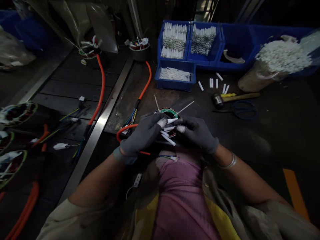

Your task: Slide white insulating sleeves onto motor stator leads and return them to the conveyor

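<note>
White sleeves (168, 130) pinched in left hand (140, 133), right hand (197, 133) (steel strip (96, 133) just left).

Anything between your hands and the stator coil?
Only white tubular sleeves lie between the left hand, the right hand and the stator coil; the orange cable runs beside the left hand.

Single head-worn camera is looking forward and down from above the person's chest (178, 196), sitting close over the left hand (140, 133) and right hand (197, 135). Frame is reaching across the dark workbench (260, 140) towards the blue plastic bins (175, 85) at its far edge.
</note>
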The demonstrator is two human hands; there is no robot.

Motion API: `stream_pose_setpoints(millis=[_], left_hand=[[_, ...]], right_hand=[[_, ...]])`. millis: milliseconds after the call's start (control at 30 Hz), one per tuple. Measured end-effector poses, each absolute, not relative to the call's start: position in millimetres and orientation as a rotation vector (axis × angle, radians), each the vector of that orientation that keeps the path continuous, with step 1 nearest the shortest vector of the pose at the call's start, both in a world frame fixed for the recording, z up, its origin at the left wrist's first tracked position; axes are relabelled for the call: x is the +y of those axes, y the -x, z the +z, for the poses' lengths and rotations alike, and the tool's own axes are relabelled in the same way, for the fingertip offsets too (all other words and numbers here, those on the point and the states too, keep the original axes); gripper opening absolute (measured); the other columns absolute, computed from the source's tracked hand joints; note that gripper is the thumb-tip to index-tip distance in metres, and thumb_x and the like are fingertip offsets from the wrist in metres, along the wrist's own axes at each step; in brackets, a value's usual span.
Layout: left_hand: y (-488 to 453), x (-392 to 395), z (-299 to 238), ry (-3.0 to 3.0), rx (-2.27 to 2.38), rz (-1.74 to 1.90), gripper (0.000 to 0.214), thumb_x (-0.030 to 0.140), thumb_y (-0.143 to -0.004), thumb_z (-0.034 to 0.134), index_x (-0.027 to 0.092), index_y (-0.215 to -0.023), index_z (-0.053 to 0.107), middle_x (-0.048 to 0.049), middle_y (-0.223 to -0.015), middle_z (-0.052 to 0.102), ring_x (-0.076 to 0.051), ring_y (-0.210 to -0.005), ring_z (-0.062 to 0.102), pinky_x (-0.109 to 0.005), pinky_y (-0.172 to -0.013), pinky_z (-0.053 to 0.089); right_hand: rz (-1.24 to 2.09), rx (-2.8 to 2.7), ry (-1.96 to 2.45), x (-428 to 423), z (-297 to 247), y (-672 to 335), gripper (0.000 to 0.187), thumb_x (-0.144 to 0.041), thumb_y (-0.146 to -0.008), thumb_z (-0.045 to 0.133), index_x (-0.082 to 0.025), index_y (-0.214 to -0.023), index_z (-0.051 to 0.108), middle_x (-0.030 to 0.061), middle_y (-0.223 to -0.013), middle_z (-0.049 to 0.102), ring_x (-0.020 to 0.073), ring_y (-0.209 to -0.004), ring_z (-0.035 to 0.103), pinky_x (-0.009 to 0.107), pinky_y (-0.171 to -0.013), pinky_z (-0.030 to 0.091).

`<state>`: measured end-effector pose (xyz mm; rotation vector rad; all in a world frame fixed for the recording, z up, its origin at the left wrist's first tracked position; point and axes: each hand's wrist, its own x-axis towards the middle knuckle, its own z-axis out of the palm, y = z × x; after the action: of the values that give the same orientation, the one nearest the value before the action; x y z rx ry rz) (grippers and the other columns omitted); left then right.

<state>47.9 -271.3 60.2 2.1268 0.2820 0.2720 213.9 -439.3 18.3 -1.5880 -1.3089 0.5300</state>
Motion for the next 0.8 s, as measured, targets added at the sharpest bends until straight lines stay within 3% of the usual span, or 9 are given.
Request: stream_pose_setpoints(millis=[133, 300, 400, 500, 633, 800], left_hand=[[-57, -276, 52, -2.175, 0.362, 0.273, 0.033, 0.034, -0.105, 0.044, 0.018, -0.105, 0.074, -0.0076, -0.098, 0.076, -0.025, -0.094, 0.070, -0.039, -0.090, 0.054], [-58, -278, 47, -2.501, 0.442, 0.321, 0.034, 0.029, -0.106, 0.044, 0.015, -0.110, 0.075, -0.0094, -0.102, 0.078, -0.028, -0.098, 0.072, -0.051, -0.106, 0.047], [-42, -264, 51, -2.329, 0.173, 0.367, 0.034, 0.037, -0.105, 0.056, 0.018, -0.130, 0.070, -0.0112, -0.126, 0.074, -0.027, -0.118, 0.069, -0.045, -0.109, 0.050], [-25, -253, 52, -2.263, -0.031, 0.419, 0.044, 0.040, -0.099, 0.072, 0.024, -0.140, 0.067, -0.0131, -0.154, 0.058, -0.030, -0.142, 0.056, -0.042, -0.113, 0.051], [-19, -255, 48, -2.500, -0.023, 0.347, 0.028, 0.030, -0.098, 0.072, 0.026, -0.125, 0.077, -0.0123, -0.152, 0.059, -0.031, -0.137, 0.059, -0.047, -0.112, 0.051], [-27, -255, 47, -2.322, -0.005, 0.385, 0.013, 0.030, -0.095, 0.076, 0.021, -0.100, 0.082, -0.0117, -0.134, 0.070, -0.027, -0.121, 0.069, -0.039, -0.104, 0.057]], right_hand=[[0.372, -1.258, 1.579, -434, 7, -206, 0.013, -0.026, -0.097, 0.066, -0.024, -0.101, 0.078, 0.0018, -0.096, 0.080, 0.0196, -0.084, 0.074, 0.029, -0.075, 0.057], [0.212, -1.223, 1.668, -434, 8, -197, 0.013, -0.023, -0.096, 0.065, -0.022, -0.099, 0.078, 0.0039, -0.091, 0.077, 0.0205, -0.081, 0.071, 0.031, -0.075, 0.057], [0.360, -1.191, 1.611, -436, 10, -199, 0.015, -0.027, -0.097, 0.066, -0.024, -0.103, 0.080, 0.0031, -0.097, 0.079, 0.0209, -0.085, 0.072, 0.032, -0.076, 0.058], [0.470, -1.158, 1.558, -436, 12, -203, 0.018, -0.029, -0.096, 0.067, -0.025, -0.106, 0.081, 0.0020, -0.098, 0.080, 0.0201, -0.085, 0.073, 0.030, -0.076, 0.059], [0.521, -1.127, 1.510, -434, 14, -206, 0.016, -0.030, -0.096, 0.068, -0.024, -0.103, 0.081, 0.0022, -0.095, 0.079, 0.0192, -0.083, 0.072, 0.030, -0.076, 0.059], [0.628, -1.064, 1.449, -434, 13, -205, 0.017, -0.031, -0.096, 0.071, -0.023, -0.105, 0.082, 0.0017, -0.096, 0.080, 0.0181, -0.082, 0.073, 0.028, -0.074, 0.059]])
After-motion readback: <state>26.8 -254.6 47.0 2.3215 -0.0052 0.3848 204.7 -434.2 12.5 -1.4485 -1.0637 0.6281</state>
